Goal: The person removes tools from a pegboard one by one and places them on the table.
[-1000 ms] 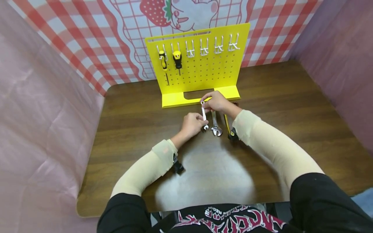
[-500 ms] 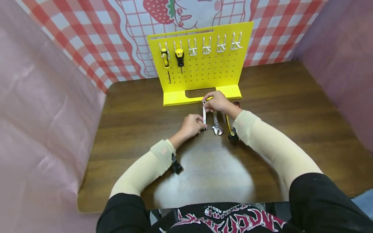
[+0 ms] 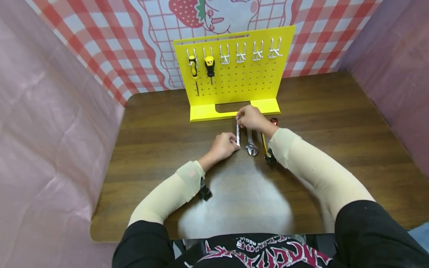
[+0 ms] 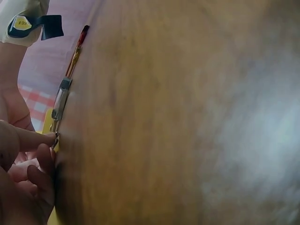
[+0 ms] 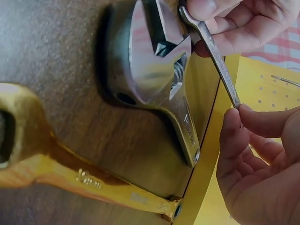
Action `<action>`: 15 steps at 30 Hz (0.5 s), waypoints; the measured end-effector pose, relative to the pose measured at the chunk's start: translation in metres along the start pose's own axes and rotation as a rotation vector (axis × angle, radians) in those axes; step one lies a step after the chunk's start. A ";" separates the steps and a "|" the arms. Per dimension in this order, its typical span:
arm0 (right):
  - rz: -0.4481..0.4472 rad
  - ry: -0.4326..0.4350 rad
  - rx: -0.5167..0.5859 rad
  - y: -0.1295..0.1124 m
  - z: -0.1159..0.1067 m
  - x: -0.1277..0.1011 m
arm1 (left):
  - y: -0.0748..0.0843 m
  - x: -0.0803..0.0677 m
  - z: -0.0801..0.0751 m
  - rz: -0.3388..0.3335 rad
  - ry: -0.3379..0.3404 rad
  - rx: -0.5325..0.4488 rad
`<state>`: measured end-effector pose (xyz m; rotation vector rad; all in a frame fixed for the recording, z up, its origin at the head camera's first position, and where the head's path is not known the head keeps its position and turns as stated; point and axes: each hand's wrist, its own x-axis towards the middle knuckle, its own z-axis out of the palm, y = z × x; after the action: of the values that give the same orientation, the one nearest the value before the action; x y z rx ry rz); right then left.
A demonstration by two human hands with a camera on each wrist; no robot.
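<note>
A slim silver combination wrench [image 3: 238, 136] is held between both hands, in front of a yellow pegboard [image 3: 234, 83]. My left hand [image 3: 223, 145] pinches its near end, and my right hand [image 3: 250, 117] pinches the far end. In the right wrist view the wrench [image 5: 218, 63] spans from the left fingers to the right thumb and forefinger [image 5: 234, 124]. A larger adjustable wrench [image 3: 251, 149] lies on the table just right of it. Beside that lies a yellow, gold-toned tool [image 5: 93, 180], partly hidden under my right wrist in the head view.
Two yellow-and-black screwdrivers [image 3: 209, 67] hang at the pegboard's left; several white hooks [image 3: 241, 54] line its upper part. A small red-ended object [image 3: 274, 121] shows behind my right wrist. The wooden table [image 3: 144, 149] runs up to a checked cloth [image 3: 321, 41] at the back.
Between my fingers the combination wrench has rolled, so its narrow edge now faces up. Both hands have kept their grip and stayed nearly in place. The head view has shifted slightly.
</note>
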<state>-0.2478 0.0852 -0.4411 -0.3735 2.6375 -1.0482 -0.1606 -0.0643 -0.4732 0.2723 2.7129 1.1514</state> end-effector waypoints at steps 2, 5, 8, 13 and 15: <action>-0.015 0.007 -0.033 0.000 0.002 -0.001 | -0.001 -0.001 0.001 -0.004 0.009 0.016; -0.028 0.006 -0.063 0.000 0.005 -0.001 | -0.003 -0.004 0.001 -0.014 0.010 0.022; -0.049 0.000 -0.106 0.002 0.008 -0.003 | -0.004 -0.006 0.003 -0.019 0.009 0.028; -0.089 0.006 -0.169 0.002 0.004 -0.003 | -0.004 -0.003 0.004 -0.001 0.024 0.031; -0.102 0.015 -0.185 0.000 0.002 -0.002 | -0.003 0.000 0.002 0.009 0.030 0.033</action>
<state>-0.2451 0.0851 -0.4422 -0.5462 2.7630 -0.8405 -0.1601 -0.0656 -0.4768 0.2744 2.7619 1.1231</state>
